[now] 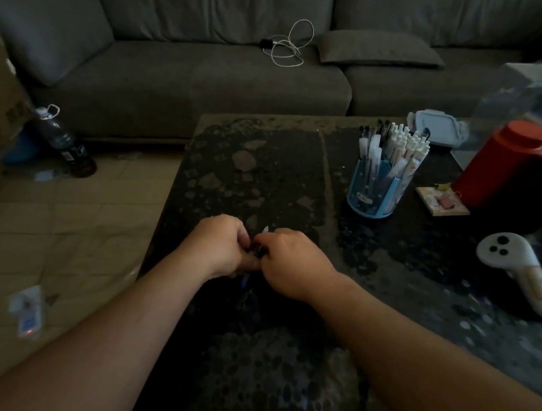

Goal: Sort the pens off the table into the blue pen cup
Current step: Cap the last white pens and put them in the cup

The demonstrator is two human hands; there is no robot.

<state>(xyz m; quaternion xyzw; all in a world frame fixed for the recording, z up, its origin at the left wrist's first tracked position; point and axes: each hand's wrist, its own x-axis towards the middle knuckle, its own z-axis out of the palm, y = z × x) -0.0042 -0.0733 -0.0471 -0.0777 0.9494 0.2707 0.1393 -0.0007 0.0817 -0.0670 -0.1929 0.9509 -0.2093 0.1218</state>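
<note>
My left hand [224, 247] bare, no ring or watch | my right hand [293, 265] bare, no glove | both forearms uncovered, no sleeves in view

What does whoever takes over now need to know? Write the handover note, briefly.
Left hand and right hand: together at the near-middle of the table, fingers curled round a small bunch of pens.
Blue pen cup: upright at the table's far right, already crowded with pens.
Left: carry the held bunch to the cup. No other loose pens visible on the table.
</note>
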